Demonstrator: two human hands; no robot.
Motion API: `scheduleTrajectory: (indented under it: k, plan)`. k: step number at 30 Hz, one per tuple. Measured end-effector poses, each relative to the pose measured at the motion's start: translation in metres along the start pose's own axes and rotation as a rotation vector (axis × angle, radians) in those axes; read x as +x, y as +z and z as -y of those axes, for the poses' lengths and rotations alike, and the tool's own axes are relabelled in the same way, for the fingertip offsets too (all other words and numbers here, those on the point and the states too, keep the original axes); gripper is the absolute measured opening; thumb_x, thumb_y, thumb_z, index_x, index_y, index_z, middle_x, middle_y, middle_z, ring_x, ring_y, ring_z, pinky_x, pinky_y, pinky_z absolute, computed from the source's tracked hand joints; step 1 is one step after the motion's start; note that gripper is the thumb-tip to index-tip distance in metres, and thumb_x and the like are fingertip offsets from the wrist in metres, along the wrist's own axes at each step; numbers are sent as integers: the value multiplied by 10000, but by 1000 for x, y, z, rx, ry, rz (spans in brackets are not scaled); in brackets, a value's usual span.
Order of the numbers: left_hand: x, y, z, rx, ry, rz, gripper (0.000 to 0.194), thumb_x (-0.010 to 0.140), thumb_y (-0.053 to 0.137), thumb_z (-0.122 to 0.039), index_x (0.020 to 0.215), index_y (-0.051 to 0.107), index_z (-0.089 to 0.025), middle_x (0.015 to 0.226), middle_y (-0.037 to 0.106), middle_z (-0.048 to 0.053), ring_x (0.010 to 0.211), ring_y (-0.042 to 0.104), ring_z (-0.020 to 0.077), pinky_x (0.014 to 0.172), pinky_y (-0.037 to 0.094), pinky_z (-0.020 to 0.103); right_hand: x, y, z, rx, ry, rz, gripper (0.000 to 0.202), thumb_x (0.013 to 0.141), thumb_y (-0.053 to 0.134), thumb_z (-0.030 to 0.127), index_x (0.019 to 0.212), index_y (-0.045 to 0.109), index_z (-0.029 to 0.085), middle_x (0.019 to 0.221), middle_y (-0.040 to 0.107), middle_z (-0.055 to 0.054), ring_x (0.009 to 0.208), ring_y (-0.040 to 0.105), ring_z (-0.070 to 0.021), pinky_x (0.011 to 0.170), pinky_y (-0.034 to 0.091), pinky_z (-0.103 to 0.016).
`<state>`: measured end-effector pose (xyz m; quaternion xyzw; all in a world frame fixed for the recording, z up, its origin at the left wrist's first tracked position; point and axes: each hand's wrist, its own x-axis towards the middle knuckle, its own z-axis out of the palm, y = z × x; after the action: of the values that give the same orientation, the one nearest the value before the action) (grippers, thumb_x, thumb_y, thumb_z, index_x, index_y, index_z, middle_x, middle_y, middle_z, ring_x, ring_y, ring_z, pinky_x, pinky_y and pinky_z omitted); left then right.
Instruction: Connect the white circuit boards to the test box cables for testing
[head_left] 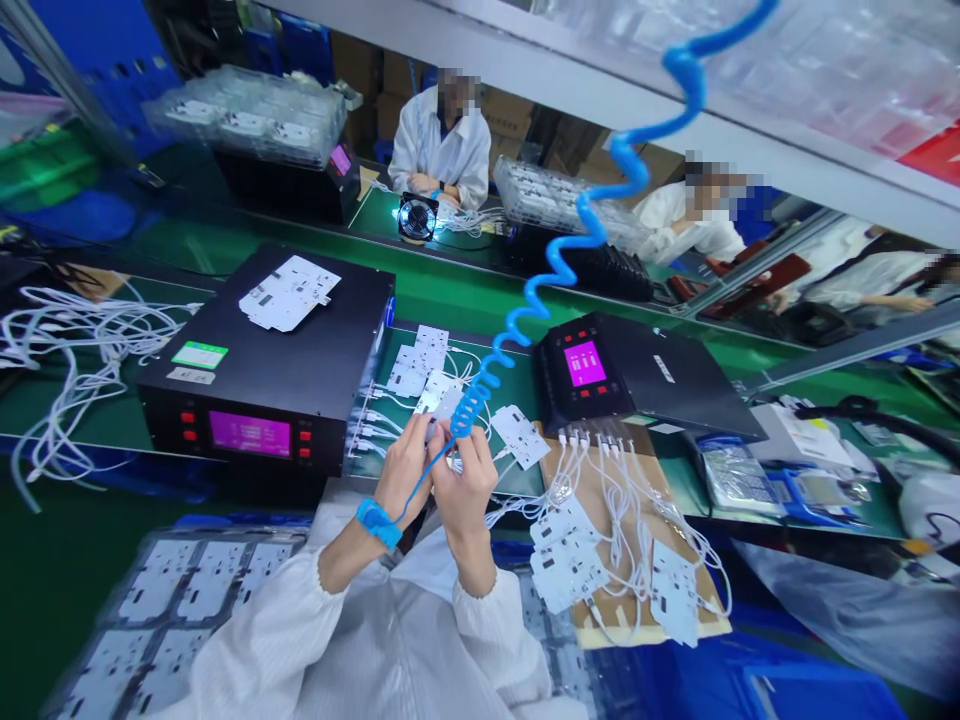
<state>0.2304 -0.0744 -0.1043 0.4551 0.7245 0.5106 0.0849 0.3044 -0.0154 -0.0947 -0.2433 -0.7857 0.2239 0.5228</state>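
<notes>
My left hand (403, 468), with a blue wrist strap (379, 522), is closed at the near edge of a white circuit board (448, 403). Close beside it, my right hand (466, 482) has its fingers bent together at the same edge. The fingers and a blue coiled cord (474, 405) hide what the right fingertips pinch. Just beyond the hands lie more white boards (409, 370) with thin white cables. Another white board (519, 436) rests to the right, a cable at its corner.
A black test box (262, 350) with a lit purple screen stands left, a board on top. A second black box (637, 375) feeds white cables over cardboard (600, 490) holding several boards. Trays of boards (172, 590) sit low at left. Co-workers sit across the bench.
</notes>
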Motion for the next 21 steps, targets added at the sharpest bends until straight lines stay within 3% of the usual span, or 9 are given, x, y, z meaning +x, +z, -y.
scheduleTrajectory:
  k: [8,16,19,21]
  plan:
    - [1,2,0,163,53,-31,151,1080,380,-274,1105,508,-197,978,629,81,827,671,216,683,519,321,-2,-2,0,-12,-13,6,109,1007,599,164,1035,702,190,910,716,-59,801,673,-151,737,560,-283]
    - [5,6,-1,93,63,23,177,1081,363,-276,1062,527,-213,978,629,73,860,672,205,732,550,324,-3,-2,-7,-5,29,9,163,1026,571,218,1011,732,196,897,734,-64,804,677,-159,737,558,-299]
    - [15,5,9,82,74,58,185,1067,390,-273,1089,560,-203,982,641,78,868,683,216,730,560,330,0,-1,-15,66,115,51,197,1028,570,289,968,731,192,873,718,-64,788,660,-162,730,554,-302]
    - [19,-2,12,79,89,98,212,1047,438,-251,1194,581,-197,1075,658,98,985,692,235,821,582,358,3,1,-21,170,247,85,220,1016,589,355,968,722,187,888,709,-65,787,655,-163,738,556,-306]
